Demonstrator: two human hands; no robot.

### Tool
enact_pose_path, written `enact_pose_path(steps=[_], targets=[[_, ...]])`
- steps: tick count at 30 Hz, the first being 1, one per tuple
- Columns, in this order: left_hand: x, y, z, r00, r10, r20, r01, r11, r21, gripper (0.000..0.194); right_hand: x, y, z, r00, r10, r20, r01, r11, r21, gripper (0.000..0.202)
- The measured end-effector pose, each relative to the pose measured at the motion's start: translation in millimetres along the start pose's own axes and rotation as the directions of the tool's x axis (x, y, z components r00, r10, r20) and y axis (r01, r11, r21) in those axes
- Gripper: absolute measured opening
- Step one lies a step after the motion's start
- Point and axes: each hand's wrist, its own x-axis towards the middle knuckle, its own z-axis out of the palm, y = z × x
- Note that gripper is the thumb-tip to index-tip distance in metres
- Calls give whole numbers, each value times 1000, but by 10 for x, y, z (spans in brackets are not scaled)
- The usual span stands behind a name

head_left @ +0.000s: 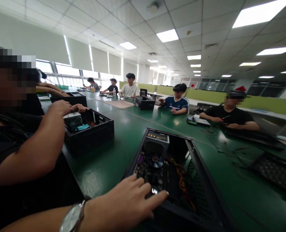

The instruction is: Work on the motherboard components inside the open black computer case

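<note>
My left hand [130, 198], a watch [72, 217] on its wrist, reaches in from the lower left over the near side of an open computer case [200, 174]. Its index finger is stretched out along the case, and the other fingers are spread and bent over the inside. Nothing shows in its grasp. Inside the case are a power supply [157, 136], a round cooling fan [154, 160], a circuit board beneath the fan, and red and yellow cables [181, 180]. My right hand is out of view.
Close on the left, a co-worker's arm [46, 138] reaches over another open computer case [92, 135] with a blue cloth-like thing [82, 127] in it. Another case [144, 103] stands farther back. Right lie a black panel [275, 170] and loose cables. Several people sit around the green table [109, 161].
</note>
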Motion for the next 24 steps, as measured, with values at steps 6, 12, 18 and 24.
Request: enact_pose_path(steps=[6, 12, 18, 24], targets=[[328, -777, 415, 846, -315, -430, 380, 922, 72, 59, 629, -376, 1867, 993, 110, -40, -102, 984, 148, 35], [525, -722, 490, 821, -245, -516, 213, 970, -122, 44, 812, -505, 2466, 971, 42, 234, -79, 985, 153, 32], [834, -679, 1149, 856, -231, -463, 78, 942, -327, 33, 642, -193, 1253, 846, -219, 486, 179, 976, 126, 42], [1334, -650, 1683, 904, -203, -376, 63, 934, -352, 38, 427, 157, 132, 561, -544, 624, 689, 725, 12, 27]])
